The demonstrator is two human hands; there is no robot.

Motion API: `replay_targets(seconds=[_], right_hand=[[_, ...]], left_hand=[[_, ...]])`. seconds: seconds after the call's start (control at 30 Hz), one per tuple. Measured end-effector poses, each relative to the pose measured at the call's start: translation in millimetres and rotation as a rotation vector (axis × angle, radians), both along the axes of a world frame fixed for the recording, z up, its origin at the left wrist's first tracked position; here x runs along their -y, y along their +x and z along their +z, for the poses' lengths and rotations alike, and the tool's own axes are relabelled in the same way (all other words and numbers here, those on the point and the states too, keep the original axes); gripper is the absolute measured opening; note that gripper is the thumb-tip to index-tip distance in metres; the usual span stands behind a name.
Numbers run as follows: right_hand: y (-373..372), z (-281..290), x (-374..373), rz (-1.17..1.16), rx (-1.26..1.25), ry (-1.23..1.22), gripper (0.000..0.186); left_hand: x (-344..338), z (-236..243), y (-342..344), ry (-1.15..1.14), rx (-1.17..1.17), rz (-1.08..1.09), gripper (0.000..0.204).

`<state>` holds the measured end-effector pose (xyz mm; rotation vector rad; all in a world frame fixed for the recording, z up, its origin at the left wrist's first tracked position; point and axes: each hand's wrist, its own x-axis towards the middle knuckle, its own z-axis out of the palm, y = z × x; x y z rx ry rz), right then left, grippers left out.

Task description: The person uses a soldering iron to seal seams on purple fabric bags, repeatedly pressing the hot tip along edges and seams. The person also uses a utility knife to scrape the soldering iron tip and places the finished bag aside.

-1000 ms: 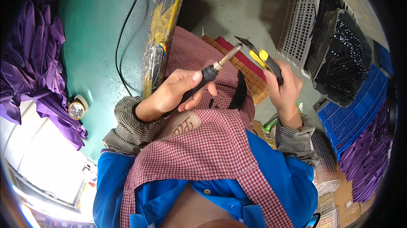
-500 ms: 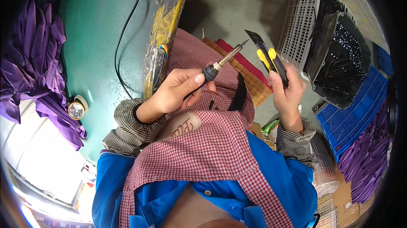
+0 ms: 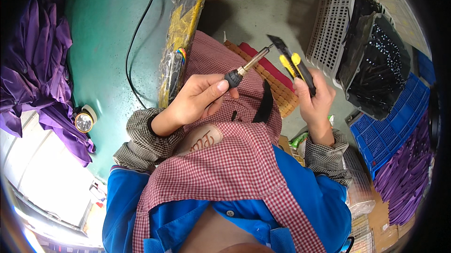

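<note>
My left hand (image 3: 203,95) is closed round the black handle of a soldering iron (image 3: 248,67), whose metal barrel and thin tip point up and to the right. In my right hand (image 3: 315,100) is a black and yellow utility knife (image 3: 295,67), held with the thumb along its near side. Its dark blade (image 3: 276,43) is out and meets or nearly meets the iron's tip; I cannot tell whether the two touch. Both tools are in the air above my lap, over a red checked apron (image 3: 221,163).
To the left stands a green table (image 3: 105,65) with a taped, worn edge, a black cord (image 3: 134,36), a roll of tape (image 3: 84,121) and purple fabric (image 3: 35,60). At the right are a white basket (image 3: 324,32) of black pieces, a blue crate (image 3: 385,126) and more purple fabric (image 3: 404,182).
My right hand has shifted slightly left and tilted the utility knife, bringing its blade over to the soldering iron's tip. My left hand has barely moved.
</note>
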<state>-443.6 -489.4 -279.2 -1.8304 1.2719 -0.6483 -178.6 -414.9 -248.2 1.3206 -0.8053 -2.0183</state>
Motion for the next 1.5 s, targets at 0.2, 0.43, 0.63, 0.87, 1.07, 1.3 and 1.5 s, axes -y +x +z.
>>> replay_targets(seconds=[0.2,0.43,0.63,0.87,1.07,1.3,1.5], right_hand=[[4.1,1.6,-1.2,0.032,0.001,-0.040,0.018],[2.1,0.4,2.2,-0.014,-0.088,-0.199,0.018],[0.9,-3.4,0.8,-0.159,-0.065,-0.063,0.021],[-0.5,-4.3,1.7,0.071,-0.029,-0.246,0.023],[-1.5,-17.0,-2.1,-0.169,-0.027,-0.022,0.020],[2.4,-11.4,-7.0,-0.086,0.009,-0.087,0.020],[-4.3,-16.0,1.7,-0.204,-0.234,-0.026,0.022]], left_hand=[[-1.2,-0.9,0.0,-0.006,-0.041,0.011,0.047],[-4.1,-9.4,0.3,0.140,-0.422,0.043,0.062],[-5.8,-10.4,2.4,0.195,-0.526,0.106,0.062],[-5.4,-10.1,1.2,0.191,-0.524,0.082,0.066],[-0.2,-8.8,3.1,0.100,-0.326,0.081,0.061],[-1.0,-3.8,-7.8,-0.197,0.540,0.084,0.018],[-6.7,-7.0,-10.3,-0.546,0.976,0.092,0.021]])
